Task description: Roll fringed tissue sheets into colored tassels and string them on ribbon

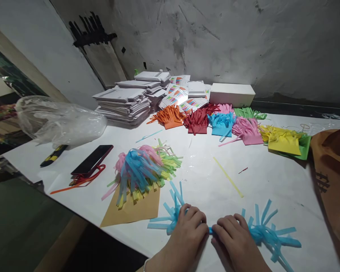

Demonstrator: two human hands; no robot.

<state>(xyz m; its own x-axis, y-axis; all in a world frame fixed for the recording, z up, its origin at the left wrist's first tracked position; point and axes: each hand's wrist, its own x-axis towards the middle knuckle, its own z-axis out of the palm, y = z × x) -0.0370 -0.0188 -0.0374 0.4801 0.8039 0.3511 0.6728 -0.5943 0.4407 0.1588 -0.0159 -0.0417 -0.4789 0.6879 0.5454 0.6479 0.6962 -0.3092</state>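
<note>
Both hands press together at the near edge of the white table (204,173). My left hand (187,234) and my right hand (235,240) have curled fingers pinched on the middle of a blue fringed paper piece (262,230). Its cut strips fan out to the left of my left hand and to the right of my right hand. A pile of finished fringed pieces (143,168) in blue, pink, green and yellow lies on a brown sheet (133,209) just left of my hands.
Stacks of cut coloured paper, orange (168,116), red, blue, pink, yellow (283,140) and green, line the far side. Behind them are white booklet stacks (124,102) and a white box (231,94). A phone (92,160), a clear plastic bag (59,121) and a brown bag (333,177) flank the table.
</note>
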